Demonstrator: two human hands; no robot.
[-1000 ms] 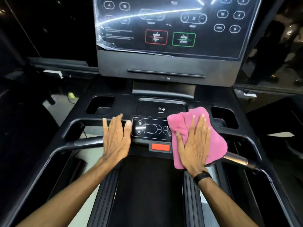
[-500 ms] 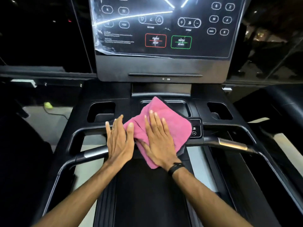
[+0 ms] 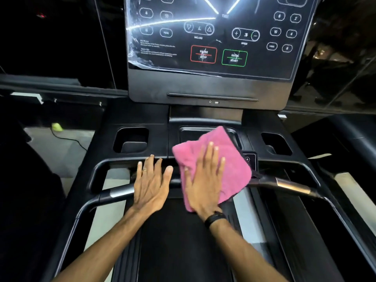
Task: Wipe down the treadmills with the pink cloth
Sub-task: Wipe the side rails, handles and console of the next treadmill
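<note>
Your pink cloth [image 3: 227,165] now lies over the middle of the treadmill console [image 3: 156,139], covering the small control panel and the tray lip; a second ago it sat further right, so your sweep has carried it leftward. Your right hand [image 3: 205,180] presses it flat, fingers straight and slightly spread. Your left hand [image 3: 151,186] rests open on the crossbar [image 3: 114,193] just beside it. By my reckoning, the left cup holder [image 3: 132,139] remains unwiped.
</note>
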